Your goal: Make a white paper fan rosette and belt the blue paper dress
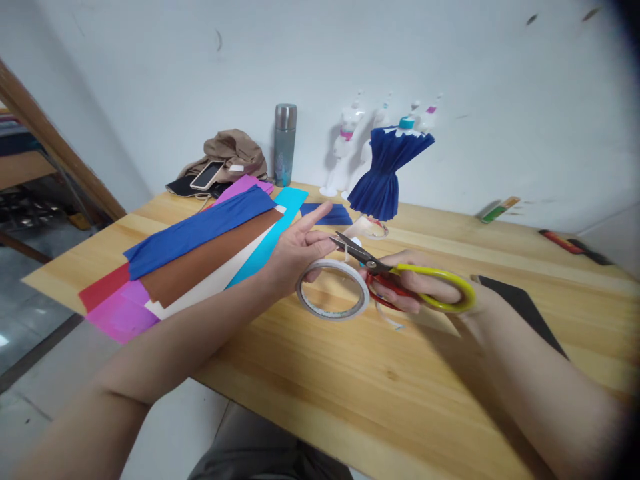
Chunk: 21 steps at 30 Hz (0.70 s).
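Note:
My left hand [303, 250] grips a roll of white tape [301, 297] above the table, its index finger stretched out. A short strip of tape runs up from the roll between the blades of the scissors [367, 257]. Those scissors have dark blades, parted at the tips, and one yellow and one red handle. My right hand [407, 283] has its fingers through the handles. Behind my hands stands a small white dress form wearing a pleated dark blue paper dress [385, 173]. A flat piece of dark blue paper [330, 215] lies just beyond my left hand.
Coloured paper sheets [210, 257] lie overlapped at the left. Behind them are a phone [207, 175], a brown cloth bag [235, 153] and a flask [285, 147]. More white dress forms [345, 143] stand by the wall. A dark tablet-like slab [520, 310] and a cutter [575, 247] lie right.

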Tool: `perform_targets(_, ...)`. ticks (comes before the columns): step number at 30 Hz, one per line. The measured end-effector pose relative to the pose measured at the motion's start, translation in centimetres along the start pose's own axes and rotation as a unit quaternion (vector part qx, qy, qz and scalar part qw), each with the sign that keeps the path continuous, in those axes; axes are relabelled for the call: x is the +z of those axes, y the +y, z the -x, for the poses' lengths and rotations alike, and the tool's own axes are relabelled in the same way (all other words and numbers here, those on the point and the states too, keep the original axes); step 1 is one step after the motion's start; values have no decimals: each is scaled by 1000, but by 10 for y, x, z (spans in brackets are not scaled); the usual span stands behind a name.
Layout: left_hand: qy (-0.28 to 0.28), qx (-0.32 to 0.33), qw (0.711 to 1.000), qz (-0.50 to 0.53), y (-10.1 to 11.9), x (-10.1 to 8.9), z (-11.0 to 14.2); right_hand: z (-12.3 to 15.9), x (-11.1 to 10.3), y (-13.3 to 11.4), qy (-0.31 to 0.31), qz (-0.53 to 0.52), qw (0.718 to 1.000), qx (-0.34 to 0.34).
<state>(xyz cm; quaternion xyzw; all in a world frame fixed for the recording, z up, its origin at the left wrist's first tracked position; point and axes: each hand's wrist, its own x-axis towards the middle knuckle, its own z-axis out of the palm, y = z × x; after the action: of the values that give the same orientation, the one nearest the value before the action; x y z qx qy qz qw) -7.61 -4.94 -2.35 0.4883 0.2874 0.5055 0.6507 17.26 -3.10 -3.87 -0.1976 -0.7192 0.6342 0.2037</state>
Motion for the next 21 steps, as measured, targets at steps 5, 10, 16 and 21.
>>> perform_targets(5,-4,-1,1000,10,-1,-1,-1,-1,1,7,-7,-54,998,-17)
perform_targets(10,-5,3,1000,10,-1,-1,-1,-2,1,12,-14,-74,997,-30)
perform_targets(16,-10,5,1000,7,0,-2,0,-2,4,7,25,-42,999,-18)
perform_targets(21,-2,12,1000,0,-1,-1,-1,-4,6,-3,29,-15,999,-7)
